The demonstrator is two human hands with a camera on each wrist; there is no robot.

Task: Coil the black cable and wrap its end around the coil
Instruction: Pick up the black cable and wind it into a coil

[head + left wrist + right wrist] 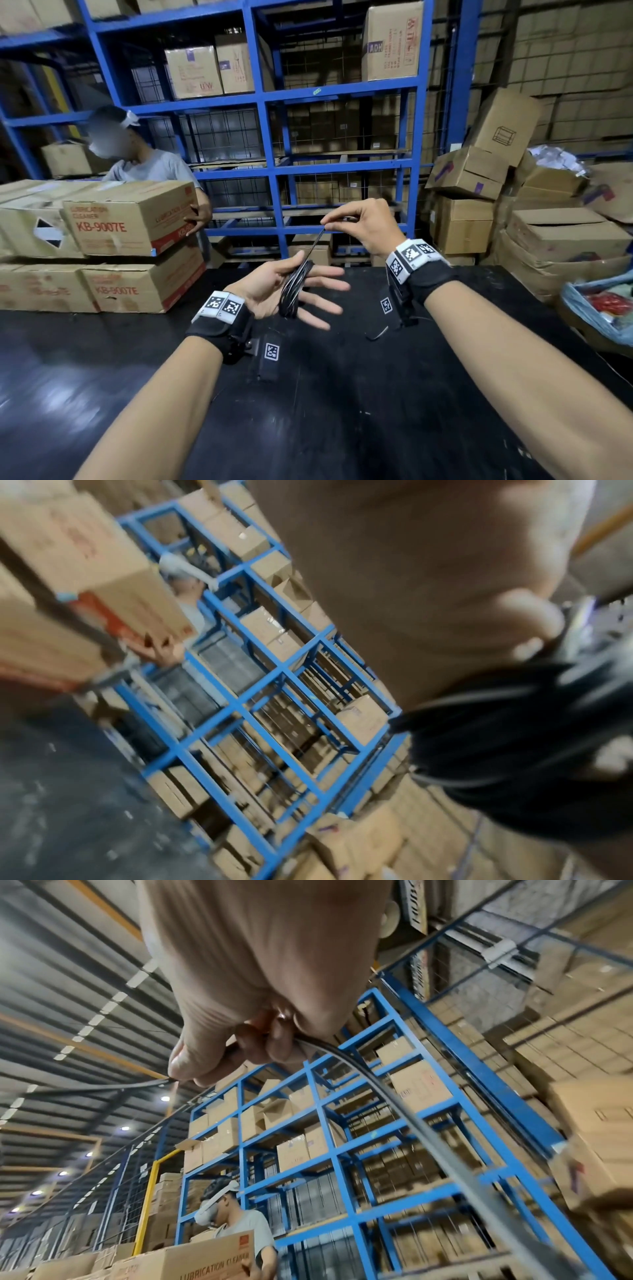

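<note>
1. My left hand (281,291) hovered over the black table (342,394), palm up and fingers spread straight. The coil (295,287) of the black cable (313,245) was looped around those fingers and across the palm, with no finger curled on it.
2. My right hand (363,222), raised just above and beyond the left, pinched the cable between thumb and forefinger. A taut strand ran from the pinch down to the coil. In the right wrist view the remaining length left the back of my fist and swept away in a curve.
3. I judged the coiling step nearly done but unfinished. A short tail (376,334) lay on the table under my right wrist; I could not tell whether it was the cable's end.
4. The next move, as I judged it, called for keeping the strand tight, laying the last loops, then turning the end crosswise around the bundle without letting it slide off my open fingers.
5. At the right edge sat a blue bag (603,308) holding red and green items.
6. Beyond it, an open carton (548,178) held white scraps, among other stacked cartons.
7. Farther left, another person (144,164) gripped a cardboard box (130,222).
8. Farthest back, blue shelving (267,102) carried closed cartons, contents unseen.
</note>
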